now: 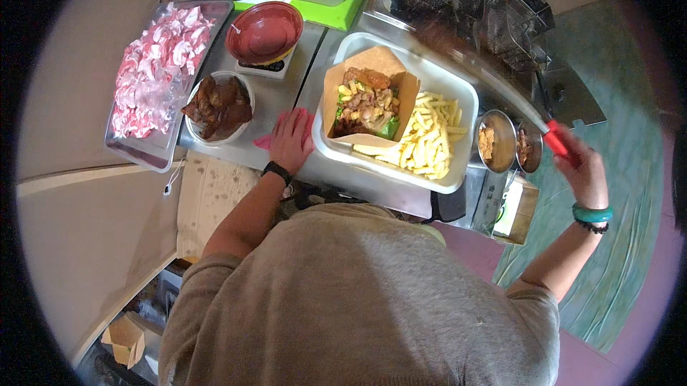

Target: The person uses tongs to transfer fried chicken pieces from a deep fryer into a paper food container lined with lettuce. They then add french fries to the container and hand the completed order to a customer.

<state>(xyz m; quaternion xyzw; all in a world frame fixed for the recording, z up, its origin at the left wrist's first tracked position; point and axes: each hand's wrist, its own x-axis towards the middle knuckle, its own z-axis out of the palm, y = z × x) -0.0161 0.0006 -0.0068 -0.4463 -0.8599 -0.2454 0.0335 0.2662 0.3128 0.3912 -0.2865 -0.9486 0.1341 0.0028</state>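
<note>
My right hand (583,171) is closed round the red handle of a long metal utensil (512,93). Its far end is smeared by motion near the fryer, so its kind cannot be told. My left hand (290,139) lies with fingers stretched out on a pink cloth (306,128) on the steel counter, holding nothing. Between my hands, a white tray (469,128) holds pale fries (429,143) and an open brown paper box (408,96). Inside the box are meat pieces (368,103), yellow bits and green leaves.
Left of my left hand sits a tub of browned meat (218,107); beyond it are a tray of raw sliced meat (161,67) and a red bowl (265,32) on a scale. Two metal cups (496,141) stand on the right. Fryer baskets (508,21) are at the back right.
</note>
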